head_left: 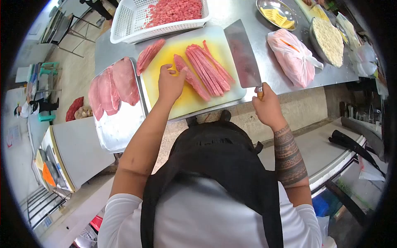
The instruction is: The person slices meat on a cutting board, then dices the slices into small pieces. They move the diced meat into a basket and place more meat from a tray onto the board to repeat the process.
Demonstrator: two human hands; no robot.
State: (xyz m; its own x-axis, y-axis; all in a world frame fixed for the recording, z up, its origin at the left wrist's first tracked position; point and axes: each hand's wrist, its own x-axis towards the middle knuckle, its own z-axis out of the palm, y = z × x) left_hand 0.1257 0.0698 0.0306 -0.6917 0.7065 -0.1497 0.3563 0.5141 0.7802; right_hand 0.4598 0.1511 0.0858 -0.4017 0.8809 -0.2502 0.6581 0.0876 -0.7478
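My right hand is wrapped round the wooden handle of a broad cleaver, its wide blade pointing away over the right edge of the cutting board. On the board's left half is my left hand, fingers apart and slightly bent, the thumb right at the edge of a thick piece of raw meat. Just right of that piece lies a bundle of long meat strips. Another chunk of meat rests at the board's upper left corner.
Left of the board, a metal tray carries several meat slabs. Behind stands a white basket of diced meat. To the right are a tied plastic bag, a bowl of yellow slices and a bowl of pale crumbs.
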